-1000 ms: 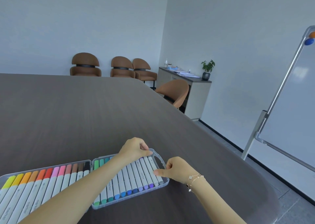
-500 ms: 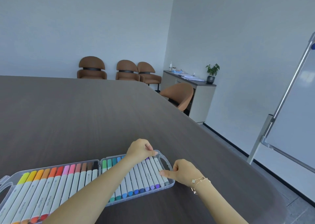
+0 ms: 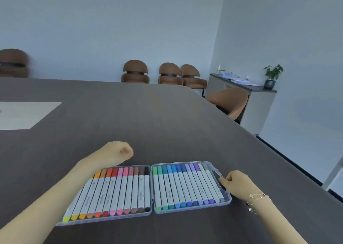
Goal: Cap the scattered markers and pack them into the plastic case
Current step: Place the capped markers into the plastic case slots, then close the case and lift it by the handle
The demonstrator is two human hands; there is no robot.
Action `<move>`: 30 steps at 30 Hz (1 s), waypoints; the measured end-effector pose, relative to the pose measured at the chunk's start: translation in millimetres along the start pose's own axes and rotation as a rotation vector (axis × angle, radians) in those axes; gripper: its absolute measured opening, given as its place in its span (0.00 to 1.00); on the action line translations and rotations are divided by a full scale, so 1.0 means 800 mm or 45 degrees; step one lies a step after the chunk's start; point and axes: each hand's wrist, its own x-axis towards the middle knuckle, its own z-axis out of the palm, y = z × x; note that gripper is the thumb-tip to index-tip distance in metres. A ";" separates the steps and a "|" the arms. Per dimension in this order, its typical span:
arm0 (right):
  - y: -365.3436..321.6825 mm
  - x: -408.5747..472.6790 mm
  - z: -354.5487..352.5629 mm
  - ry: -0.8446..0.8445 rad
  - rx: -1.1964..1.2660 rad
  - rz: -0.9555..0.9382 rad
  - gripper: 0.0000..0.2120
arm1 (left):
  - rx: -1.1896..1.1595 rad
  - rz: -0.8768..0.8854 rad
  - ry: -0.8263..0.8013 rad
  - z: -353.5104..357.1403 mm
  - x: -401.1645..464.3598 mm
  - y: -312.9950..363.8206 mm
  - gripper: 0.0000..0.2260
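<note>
Open plastic case [image 3: 227, 197] full of capped markers [image 3: 130, 189]; right hand [image 3: 236, 183] grips its handle.

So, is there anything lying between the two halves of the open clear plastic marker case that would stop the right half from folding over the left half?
Nothing visible on the hinge line. But the left forearm lies across the left half of the clear plastic marker case, over the yellow and orange markers, and would block closing. The right hand grips the handle end.

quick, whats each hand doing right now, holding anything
Left hand: fingers curled into a fist, holding nothing, above the table beyond the case.
Right hand: fingers curled, gripping the case handle.
</note>
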 end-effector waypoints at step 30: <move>-0.157 0.012 -0.078 0.182 1.043 -0.445 0.15 | -1.220 0.132 0.261 -0.072 -0.019 0.014 0.25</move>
